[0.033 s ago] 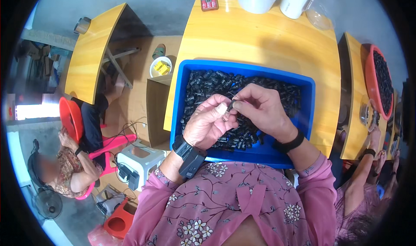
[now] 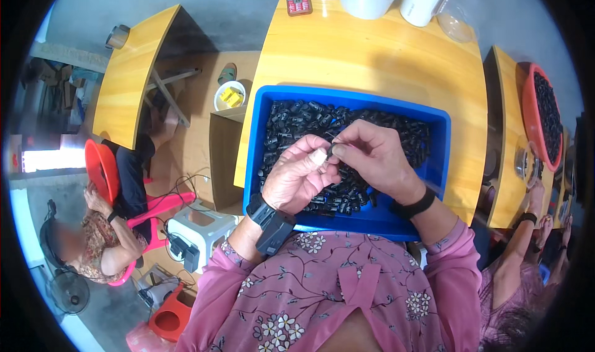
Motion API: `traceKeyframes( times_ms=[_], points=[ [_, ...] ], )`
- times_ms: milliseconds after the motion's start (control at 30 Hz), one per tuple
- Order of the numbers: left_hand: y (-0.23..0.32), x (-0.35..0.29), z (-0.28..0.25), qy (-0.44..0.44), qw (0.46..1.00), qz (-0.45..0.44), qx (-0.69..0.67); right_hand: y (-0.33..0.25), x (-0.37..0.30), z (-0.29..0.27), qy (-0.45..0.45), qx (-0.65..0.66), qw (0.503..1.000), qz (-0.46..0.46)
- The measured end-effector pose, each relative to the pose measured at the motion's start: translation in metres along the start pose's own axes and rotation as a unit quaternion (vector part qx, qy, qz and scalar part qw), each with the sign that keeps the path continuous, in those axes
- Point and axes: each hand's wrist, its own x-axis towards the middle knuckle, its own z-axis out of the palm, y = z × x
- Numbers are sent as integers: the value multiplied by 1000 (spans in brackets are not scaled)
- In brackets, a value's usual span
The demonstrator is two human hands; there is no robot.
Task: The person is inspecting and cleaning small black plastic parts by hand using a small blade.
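Note:
Over a blue tray [image 2: 444, 160] full of small black plastic parts [image 2: 297, 119], my two hands meet at the fingertips. Between them is one small black plastic part [image 2: 330, 150], mostly hidden by the fingers. My left hand [image 2: 300, 172] has its thumb and fingers closed on it, with something white wrapped round the thumb tip. My right hand [image 2: 375, 158] pinches the same part from the other side between thumb and forefinger. A thin dark strand or edge shows just above the pinch, too fine to make out.
The tray rests on a yellow wooden table [image 2: 372, 61]. Behind it stand a red phone [image 2: 299, 0], a white bowl [image 2: 370, 2] and a white jug [image 2: 423, 2]. A cardboard box [image 2: 224, 160] and a grey stool [image 2: 201, 231] are at left. Other people sit on both sides.

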Motion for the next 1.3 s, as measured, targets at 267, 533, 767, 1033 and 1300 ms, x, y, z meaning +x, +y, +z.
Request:
traceKeyframes(
  times_ms=[267, 533, 767, 1033, 1300],
  points=[
    [1, 0, -1, 30, 999, -17, 7, -4, 3, 0, 40, 1, 999, 1],
    [2, 1, 0, 32, 999, -32, -8, -3, 3, -2, 8, -44, 999, 19],
    [1, 0, 0, 59, 996, -45, 52, 0, -1, -4, 17, -75, 997, -10],
    [-1, 1, -4, 40, 998, 37, -11, -3, 5, -7, 108, -94, 990, 2],
    [-2, -10, 8, 26, 989, 130, 59, 0, 3, -7, 48, -268, 962, -2]
  ],
)
